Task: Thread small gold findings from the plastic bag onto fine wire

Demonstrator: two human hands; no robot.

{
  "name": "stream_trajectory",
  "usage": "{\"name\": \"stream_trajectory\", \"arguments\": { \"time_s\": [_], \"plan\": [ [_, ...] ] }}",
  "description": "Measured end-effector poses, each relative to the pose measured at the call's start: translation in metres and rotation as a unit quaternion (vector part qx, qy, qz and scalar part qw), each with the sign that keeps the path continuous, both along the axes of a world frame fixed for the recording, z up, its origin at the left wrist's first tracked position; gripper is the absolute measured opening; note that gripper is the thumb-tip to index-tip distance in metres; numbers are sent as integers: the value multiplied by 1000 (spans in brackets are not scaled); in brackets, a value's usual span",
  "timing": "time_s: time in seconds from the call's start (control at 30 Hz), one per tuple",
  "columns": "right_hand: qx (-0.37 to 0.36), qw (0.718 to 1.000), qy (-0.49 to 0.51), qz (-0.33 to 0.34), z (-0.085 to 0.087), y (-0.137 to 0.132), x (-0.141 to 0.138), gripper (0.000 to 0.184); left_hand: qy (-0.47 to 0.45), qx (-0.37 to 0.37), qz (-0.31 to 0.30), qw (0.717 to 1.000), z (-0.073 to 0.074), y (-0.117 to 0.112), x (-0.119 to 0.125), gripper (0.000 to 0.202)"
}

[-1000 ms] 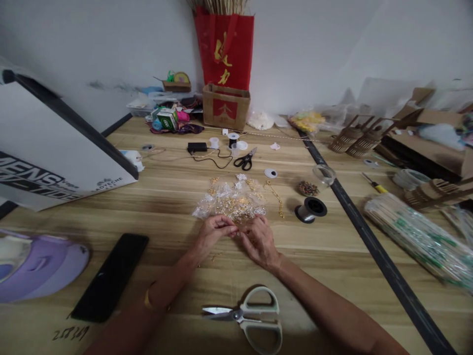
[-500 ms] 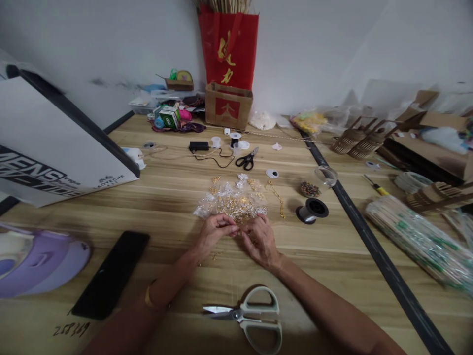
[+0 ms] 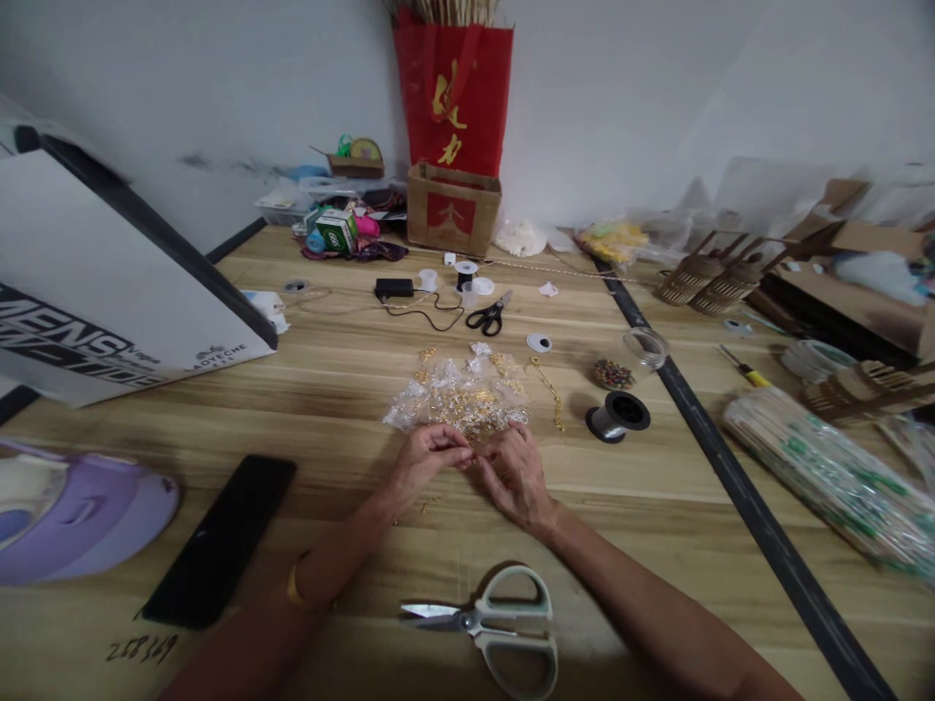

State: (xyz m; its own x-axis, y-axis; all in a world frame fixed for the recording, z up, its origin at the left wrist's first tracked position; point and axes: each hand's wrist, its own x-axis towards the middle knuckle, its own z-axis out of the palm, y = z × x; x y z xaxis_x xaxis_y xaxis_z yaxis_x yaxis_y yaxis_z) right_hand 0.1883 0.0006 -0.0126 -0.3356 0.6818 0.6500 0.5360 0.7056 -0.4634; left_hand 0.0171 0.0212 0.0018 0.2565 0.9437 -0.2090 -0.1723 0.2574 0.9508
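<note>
My left hand [image 3: 424, 465] and my right hand [image 3: 514, 474] meet at the middle of the wooden table [image 3: 336, 409], fingertips pinched together on something small that I cannot make out. Just beyond them lies a heap of clear plastic bags with small gold pieces [image 3: 457, 395]. A gold chain [image 3: 547, 389] lies to the right of the heap. A few tiny gold bits [image 3: 428, 505] sit on the wood under my left wrist. White-handled scissors [image 3: 497, 623] lie closed near my forearms.
A black phone [image 3: 219, 550] and a purple cap [image 3: 80, 516] lie at the left, with a white box [image 3: 94, 282] behind. A wire spool [image 3: 616, 416], a dish of beads [image 3: 611, 374], black scissors [image 3: 487, 315], a red bag [image 3: 454, 92] and a bundle of sticks [image 3: 833, 477] surround the work spot.
Both hands stay pinched together at the same spot. The view has shifted slightly; nothing on the table has moved.
</note>
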Motion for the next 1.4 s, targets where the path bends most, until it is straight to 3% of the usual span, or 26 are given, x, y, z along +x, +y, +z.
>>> {"name": "stream_trajectory", "arguments": {
  "time_s": [0.8, 1.4],
  "plan": [
    [-16, 1000, 5, 14, 0, 1, 0, 5, -7, 2, -16, 1000, 0, -2, -1, 24],
    [-34, 998, 24, 36, 1, 1, 0, 5, 36, 24, -33, 999, -2, 1, -3, 22]
  ]
}}
